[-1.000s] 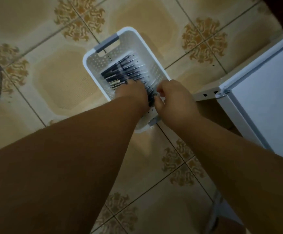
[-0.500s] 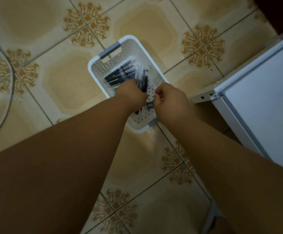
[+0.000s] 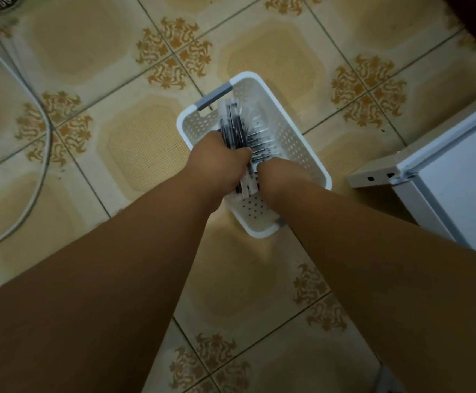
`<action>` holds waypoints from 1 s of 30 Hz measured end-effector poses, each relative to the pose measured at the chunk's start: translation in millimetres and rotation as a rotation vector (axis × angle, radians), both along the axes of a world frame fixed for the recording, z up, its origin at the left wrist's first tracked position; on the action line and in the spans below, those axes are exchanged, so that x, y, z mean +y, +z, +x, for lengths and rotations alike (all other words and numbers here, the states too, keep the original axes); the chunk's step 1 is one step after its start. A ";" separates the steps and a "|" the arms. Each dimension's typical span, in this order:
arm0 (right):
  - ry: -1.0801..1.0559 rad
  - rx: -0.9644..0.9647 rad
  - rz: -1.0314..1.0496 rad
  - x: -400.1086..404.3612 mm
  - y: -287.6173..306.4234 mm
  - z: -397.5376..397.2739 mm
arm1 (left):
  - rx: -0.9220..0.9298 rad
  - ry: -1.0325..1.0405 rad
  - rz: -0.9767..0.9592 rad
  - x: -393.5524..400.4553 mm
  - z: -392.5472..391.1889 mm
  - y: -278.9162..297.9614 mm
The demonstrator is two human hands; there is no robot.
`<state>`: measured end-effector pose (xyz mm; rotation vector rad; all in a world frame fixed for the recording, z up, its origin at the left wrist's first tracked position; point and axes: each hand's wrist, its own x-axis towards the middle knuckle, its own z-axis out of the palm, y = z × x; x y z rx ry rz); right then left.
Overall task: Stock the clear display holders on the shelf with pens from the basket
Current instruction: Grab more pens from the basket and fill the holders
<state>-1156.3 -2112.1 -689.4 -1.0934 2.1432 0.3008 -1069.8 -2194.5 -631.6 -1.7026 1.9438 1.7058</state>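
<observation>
Basket [image 3: 293, 131], white, perforated, grey-handled, on patterned tile floor [image 3: 134, 148]; near end partly covered by both forearms. Left hand [image 3: 217, 163] curled round bundle of dark pens [image 3: 232, 129], seen from the back, fingertips hidden beneath. Right hand [image 3: 273, 177] low inside basket, just beside the bundle; fingers out of sight, grip cannot be told. More pens fanned behind, blurred, count unclear. White cabinet [image 3: 452, 177] cut off at right edge. Pale hose [image 3: 37, 177] curving at left.
</observation>
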 end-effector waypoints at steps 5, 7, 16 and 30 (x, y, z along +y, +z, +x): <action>-0.292 -0.097 -0.268 8.8 39.8 -10.8 | 0.032 -0.030 -0.039 6.1 4.5 39.9; -0.418 -0.172 -0.410 21.4 78.3 -7.0 | 0.063 -0.047 -0.044 13.6 7.9 70.2; -0.762 -0.272 -0.918 114.3 296.3 31.7 | 0.254 -0.073 -0.084 102.0 41.5 251.2; -0.833 -0.044 -1.541 378.9 572.0 152.6 | 0.826 -0.277 -0.246 322.0 107.4 517.5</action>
